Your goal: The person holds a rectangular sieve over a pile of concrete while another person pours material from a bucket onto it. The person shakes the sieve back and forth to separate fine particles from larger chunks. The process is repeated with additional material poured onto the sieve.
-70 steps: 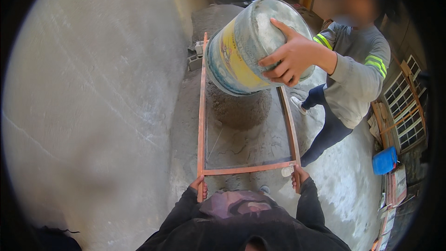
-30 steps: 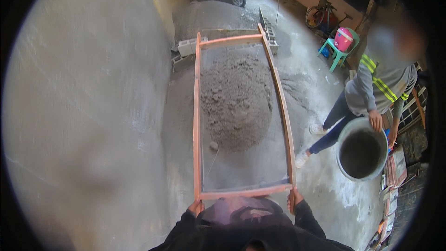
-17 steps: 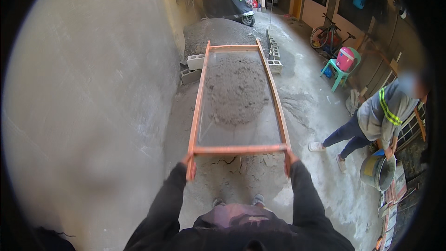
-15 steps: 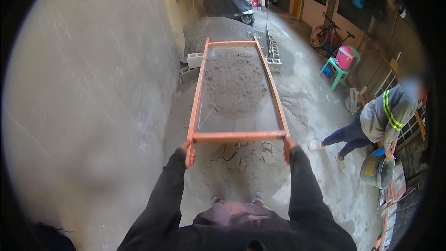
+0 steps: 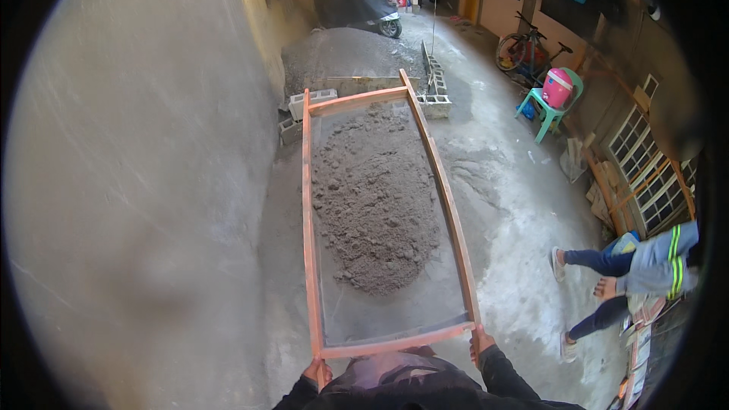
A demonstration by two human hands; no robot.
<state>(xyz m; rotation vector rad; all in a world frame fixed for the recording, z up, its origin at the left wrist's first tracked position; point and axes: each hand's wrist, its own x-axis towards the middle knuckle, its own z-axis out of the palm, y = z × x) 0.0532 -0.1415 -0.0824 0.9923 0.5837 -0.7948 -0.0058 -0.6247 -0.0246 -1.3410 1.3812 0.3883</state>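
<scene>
Sieving sand, both hands on the near corners of the frame

Left hand is clenched round the near-left corner of the orange sieve frame, right hand grips the near-right corner, so the load sits even between them. The sand pile lies on the mesh around the middle, a bit toward the left rail. I'd say keep the shakes short and level so nothing spills over the rails, and let the far end stay propped by the concrete blocks. A co-worker stands well off to the right.
</scene>
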